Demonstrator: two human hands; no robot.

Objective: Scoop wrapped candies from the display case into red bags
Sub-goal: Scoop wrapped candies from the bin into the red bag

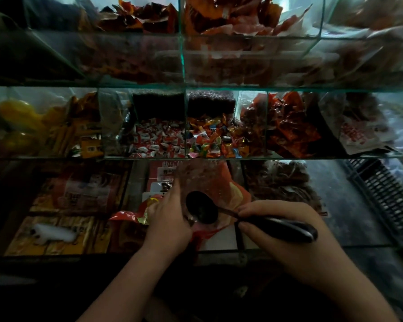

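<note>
My left hand [166, 219] grips the edge of a red bag [221, 182], holding its mouth open in front of the glass display case. My right hand [279, 231] grips the black handle of a dark scoop [201, 206]. The scoop's bowl sits inside the bag's mouth, close to my left fingers. Whether the bowl holds candy cannot be told in the dim light. Just above the bag, the middle shelf has a compartment of red-and-white wrapped candies [157, 140] and one of multicoloured wrapped candies [213, 140].
Glass dividers [185, 123] split the shelves into compartments of red and orange snack packets [291, 126]. Yellow items [19, 117] lie at the left. Boxed goods [63, 235] sit under glass at the lower left. A dark slatted crate [386, 194] stands at the right.
</note>
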